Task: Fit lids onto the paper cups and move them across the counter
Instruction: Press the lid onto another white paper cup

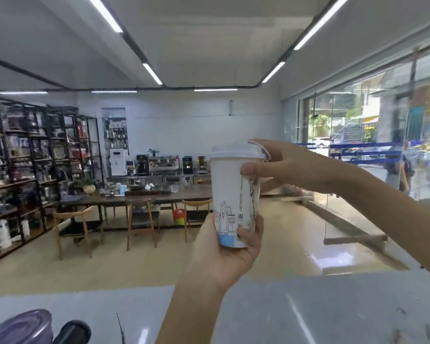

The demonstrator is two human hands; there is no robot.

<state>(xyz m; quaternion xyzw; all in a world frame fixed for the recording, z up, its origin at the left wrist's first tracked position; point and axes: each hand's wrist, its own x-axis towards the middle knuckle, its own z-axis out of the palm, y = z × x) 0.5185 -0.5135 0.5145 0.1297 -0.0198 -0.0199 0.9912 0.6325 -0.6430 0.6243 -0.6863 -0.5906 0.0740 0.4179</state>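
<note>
A tall white paper cup (230, 194) with blue line drawings and a pale blue band at its base is held upright in the air, above the counter. My left hand (227, 254) grips it around the bottom. A white plastic lid (236, 152) sits on the cup's rim. My right hand (281, 167) comes in from the right, thumb on the cup's upper wall and fingers over the lid's far edge.
A pale grey counter (308, 306) runs across the bottom of the view. A purple lidded container (23, 327) and a black round object (72, 332) sit at its lower left. Beyond lie a long table with chairs (139, 219), shelving and a glass front.
</note>
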